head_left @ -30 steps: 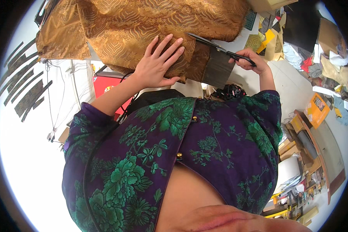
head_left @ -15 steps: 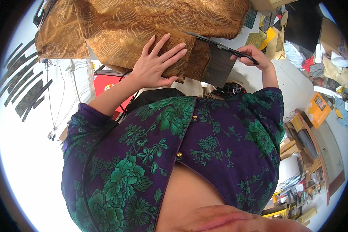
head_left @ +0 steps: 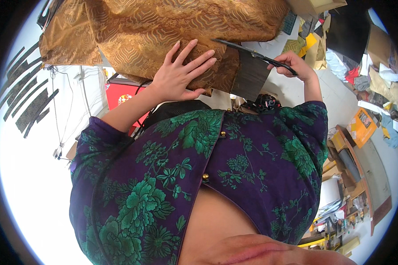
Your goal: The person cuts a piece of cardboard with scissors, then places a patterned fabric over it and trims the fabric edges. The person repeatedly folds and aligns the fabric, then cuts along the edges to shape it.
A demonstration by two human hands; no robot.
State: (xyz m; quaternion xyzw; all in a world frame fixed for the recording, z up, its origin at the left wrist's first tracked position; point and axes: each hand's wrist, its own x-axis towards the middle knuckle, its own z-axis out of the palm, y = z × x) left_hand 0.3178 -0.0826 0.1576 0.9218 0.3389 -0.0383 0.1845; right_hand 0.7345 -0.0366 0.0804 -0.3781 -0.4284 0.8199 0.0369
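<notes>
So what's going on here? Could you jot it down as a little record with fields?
Left hand: left hand flat, fingers spread, pressing on the gold fabric
Right hand: right hand gripping black scissors
Scissors: blades open, reaching across the fabric's edge above a dark panel
Fabric: gold brocade with a wavy pattern, spread over the white table
Clothing: purple sleeves with green flowers
Surroundings: red box below the fabric; scraps and clutter at the right

Red box (head_left: 119,95), perhaps cardboard scraps (head_left: 361,126)
</notes>
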